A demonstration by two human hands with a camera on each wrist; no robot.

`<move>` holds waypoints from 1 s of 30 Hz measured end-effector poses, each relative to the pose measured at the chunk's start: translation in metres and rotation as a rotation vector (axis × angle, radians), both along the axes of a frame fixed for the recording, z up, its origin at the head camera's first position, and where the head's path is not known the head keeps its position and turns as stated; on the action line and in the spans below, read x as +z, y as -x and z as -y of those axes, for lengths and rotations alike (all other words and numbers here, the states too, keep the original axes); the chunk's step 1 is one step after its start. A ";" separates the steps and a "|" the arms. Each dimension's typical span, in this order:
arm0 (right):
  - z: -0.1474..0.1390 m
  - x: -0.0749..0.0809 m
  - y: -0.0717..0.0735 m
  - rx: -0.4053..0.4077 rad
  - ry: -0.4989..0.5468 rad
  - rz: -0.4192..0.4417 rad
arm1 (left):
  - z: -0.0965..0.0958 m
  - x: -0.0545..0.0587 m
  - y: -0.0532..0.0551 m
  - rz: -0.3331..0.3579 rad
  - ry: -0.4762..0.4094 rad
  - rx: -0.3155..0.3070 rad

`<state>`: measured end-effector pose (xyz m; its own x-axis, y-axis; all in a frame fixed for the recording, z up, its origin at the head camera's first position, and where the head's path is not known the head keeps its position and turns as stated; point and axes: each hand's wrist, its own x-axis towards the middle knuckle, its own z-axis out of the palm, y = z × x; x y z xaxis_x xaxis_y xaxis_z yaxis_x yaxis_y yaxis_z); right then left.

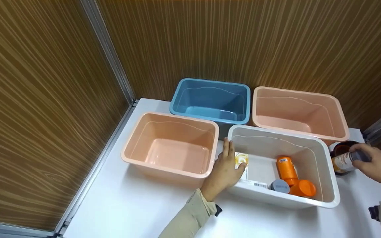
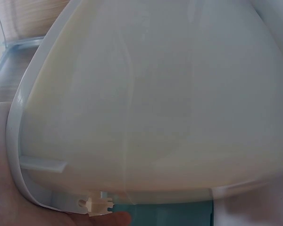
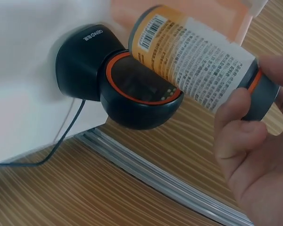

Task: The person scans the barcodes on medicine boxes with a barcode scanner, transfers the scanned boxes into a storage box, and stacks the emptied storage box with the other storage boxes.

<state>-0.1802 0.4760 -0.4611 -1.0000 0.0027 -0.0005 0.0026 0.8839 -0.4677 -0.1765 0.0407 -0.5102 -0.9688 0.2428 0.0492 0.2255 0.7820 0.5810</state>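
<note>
My right hand (image 1: 377, 163) grips a small bottle (image 3: 193, 56) by its dark cap. The bottle has an orange and white label with a barcode, and it is tilted over the round window of a black barcode scanner (image 3: 80, 66). At the left end of the white bin (image 1: 276, 132), my left hand (image 1: 223, 172) holds the rim, thumb over the inside and fingers along the edge. Inside that bin lie an orange bottle (image 1: 286, 168), another orange-topped item (image 1: 304, 188), a grey-capped container (image 1: 279, 186) and a white and yellow box (image 1: 241, 158).
A peach bin (image 1: 169, 170) stands left of the white one. Behind are a blue bin (image 1: 210, 117) and a second peach bin (image 1: 299, 130). The scanner's cable (image 3: 61, 136) runs over the table edge. Wood-grain panels (image 1: 210, 43) enclose the white table (image 1: 111, 198).
</note>
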 end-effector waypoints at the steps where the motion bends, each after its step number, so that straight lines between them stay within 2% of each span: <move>1: 0.000 0.000 0.000 -0.010 0.002 0.019 | 0.000 0.000 0.000 -0.001 -0.001 0.000; 5: -0.001 -0.001 0.001 -0.064 -0.014 0.085 | 0.000 0.000 0.000 -0.003 -0.001 -0.002; 12: -0.002 0.000 0.001 -0.114 0.022 0.115 | -0.001 0.001 0.000 -0.010 0.000 -0.007; 15: -0.003 0.002 0.002 -0.099 0.017 0.126 | -0.001 0.001 0.000 -0.002 -0.003 -0.001; 22: -0.003 0.006 0.001 -0.037 -0.053 0.057 | 0.000 -0.001 -0.001 -0.019 -0.010 0.009; 27: -0.003 0.010 -0.001 -0.115 0.012 0.081 | 0.000 -0.001 0.000 -0.015 -0.009 0.008; 30: 0.000 0.015 -0.002 -0.169 0.051 0.051 | 0.000 -0.001 0.000 -0.010 -0.013 0.007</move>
<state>-0.1785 0.4761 -0.4457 -0.9840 0.1695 -0.0556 0.1741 0.8441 -0.5072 -0.1762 0.0411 -0.5115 -0.9699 0.2354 0.0622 0.2261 0.7762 0.5885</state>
